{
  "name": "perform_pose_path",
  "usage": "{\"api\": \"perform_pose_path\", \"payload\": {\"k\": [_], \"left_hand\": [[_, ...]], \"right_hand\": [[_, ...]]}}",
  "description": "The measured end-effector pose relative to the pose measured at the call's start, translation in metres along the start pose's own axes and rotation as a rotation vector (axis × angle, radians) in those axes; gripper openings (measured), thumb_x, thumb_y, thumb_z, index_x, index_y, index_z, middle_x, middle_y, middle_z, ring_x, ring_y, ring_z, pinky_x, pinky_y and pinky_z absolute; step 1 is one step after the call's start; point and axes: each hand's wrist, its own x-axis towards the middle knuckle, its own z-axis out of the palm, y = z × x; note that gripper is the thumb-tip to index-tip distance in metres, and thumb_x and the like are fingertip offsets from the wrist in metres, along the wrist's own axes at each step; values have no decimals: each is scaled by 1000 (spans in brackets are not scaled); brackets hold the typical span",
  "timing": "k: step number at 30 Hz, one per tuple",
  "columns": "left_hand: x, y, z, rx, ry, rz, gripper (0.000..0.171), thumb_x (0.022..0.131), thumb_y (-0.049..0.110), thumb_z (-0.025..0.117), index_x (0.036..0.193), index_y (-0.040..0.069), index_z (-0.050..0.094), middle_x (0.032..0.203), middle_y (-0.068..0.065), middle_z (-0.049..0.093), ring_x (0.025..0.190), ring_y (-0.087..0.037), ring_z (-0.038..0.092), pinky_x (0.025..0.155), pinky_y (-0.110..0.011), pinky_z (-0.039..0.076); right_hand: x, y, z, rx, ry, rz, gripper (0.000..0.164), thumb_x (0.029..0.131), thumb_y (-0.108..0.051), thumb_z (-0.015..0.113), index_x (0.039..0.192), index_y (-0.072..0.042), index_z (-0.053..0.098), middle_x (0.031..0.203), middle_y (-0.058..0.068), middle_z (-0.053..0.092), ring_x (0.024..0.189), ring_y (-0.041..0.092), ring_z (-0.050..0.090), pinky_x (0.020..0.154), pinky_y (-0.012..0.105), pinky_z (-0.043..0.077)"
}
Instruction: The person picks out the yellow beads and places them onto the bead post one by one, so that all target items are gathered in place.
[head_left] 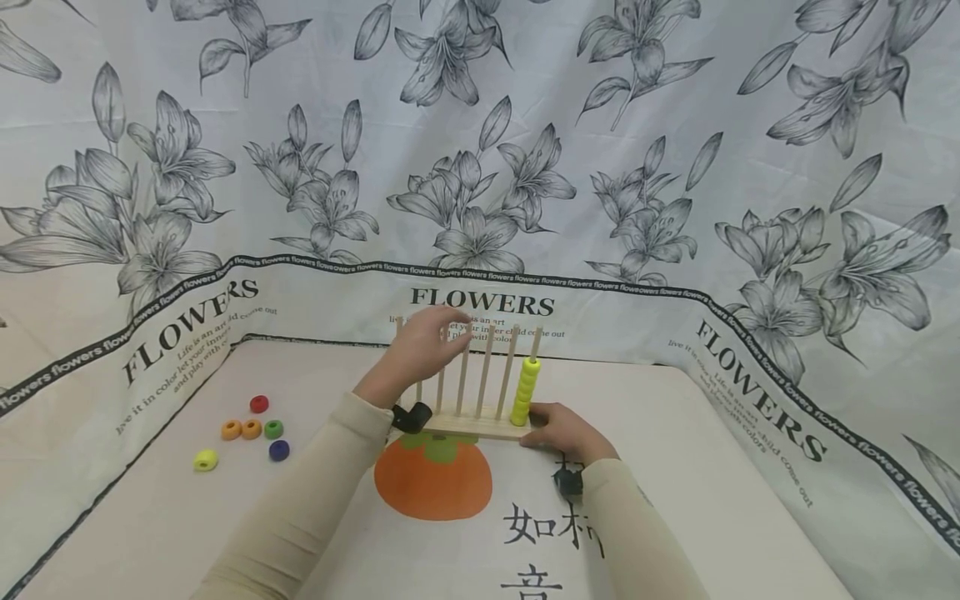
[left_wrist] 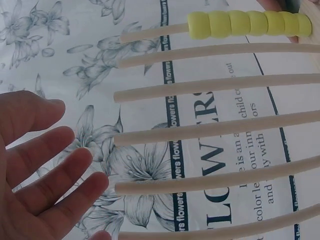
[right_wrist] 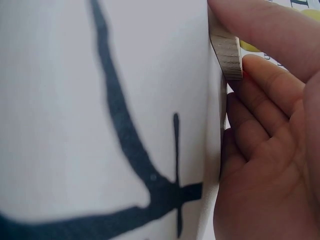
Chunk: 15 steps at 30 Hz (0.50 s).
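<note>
A wooden bead rack (head_left: 480,427) stands upright on the table, with several thin rods (left_wrist: 225,90) rising from its base. Several yellow beads (head_left: 526,392) fill the lower part of its rightmost rod; the other rods that show carry no beads. Beside the rod tops, my left hand (head_left: 427,342) is raised with its fingers spread and slightly bent, holding nothing. Those fingers are apart from the rods in the left wrist view. At the right end of the base (right_wrist: 227,55), my right hand (head_left: 566,429) grips the wood, thumb in front and fingers behind.
Loose beads lie on the table at the left: a red bead (head_left: 258,404), two orange beads (head_left: 231,430), a green bead (head_left: 273,429), a blue bead (head_left: 279,451) and a yellow bead (head_left: 206,461). A printed persimmon (head_left: 433,483) decorates the tabletop. Flower-patterned cloth (head_left: 480,225) encloses the table.
</note>
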Motion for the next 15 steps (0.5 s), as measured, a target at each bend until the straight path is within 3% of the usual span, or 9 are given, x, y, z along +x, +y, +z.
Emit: {"api": "perform_pose_path", "payload": {"k": [15], "left_hand": [[-24, -26, -9, -10, 30, -50, 33, 96, 26, 60, 124, 10, 65, 132, -10, 61, 127, -30, 53, 104, -49, 46]], "right_hand": [[0, -2, -1, -2, 0, -8, 77, 72, -39, 82, 140, -20, 53, 146, 7, 50, 139, 34, 40, 115, 59, 26]]}}
